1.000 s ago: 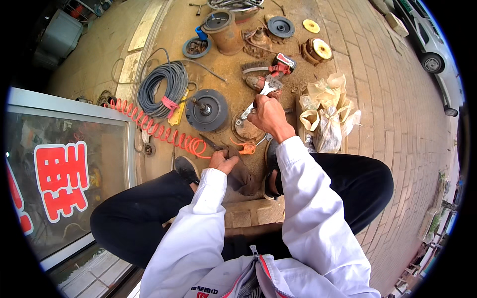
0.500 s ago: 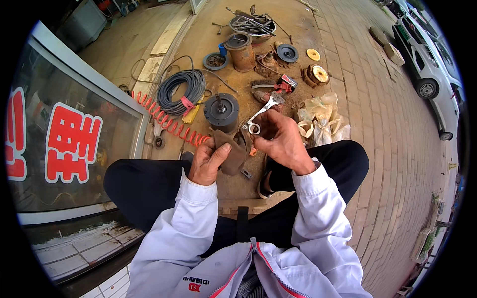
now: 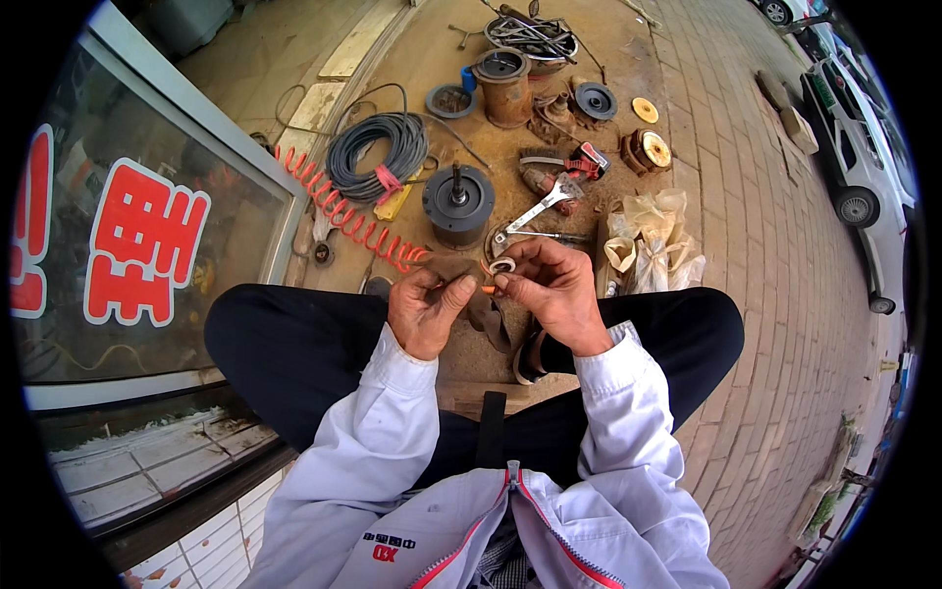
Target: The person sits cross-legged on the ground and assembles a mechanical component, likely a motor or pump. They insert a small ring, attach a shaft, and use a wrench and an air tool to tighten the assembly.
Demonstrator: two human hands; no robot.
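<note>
While the right hand [image 3: 557,294] pinches a small pale ring [image 3: 496,265] between thumb and fingers, the left hand [image 3: 422,306] grips a brown cloth [image 3: 491,329], and the two meet just on the near side of the grey motor [image 3: 456,224], ring against cloth or very close; I can't tell which!

Lettering now: left of the motor, the glass door [image 3: 240,221] carries big red characters [image 3: 123,211] edged in white. Nearer than the motor, the white jacket [image 3: 339,481] shows small black and red print [image 3: 386,552]. Far right of the motor, a parked car [image 3: 852,147] wears a green plate [image 3: 822,90], too small to read.

Over to the containers! Beyond the motor, a bowl [image 3: 549,66] is heaped with metal tools; nearer the motor stands a rusty pot [image 3: 505,110], its inside dark. Beside that pot, a shallow dish [image 3: 432,101] holds dark bits I can't make out. Right of the motor, a box [image 3: 601,245] brims with crumpled cream bags [image 3: 653,231], and between box and motor lies a silver wrench [image 3: 538,209].
</note>
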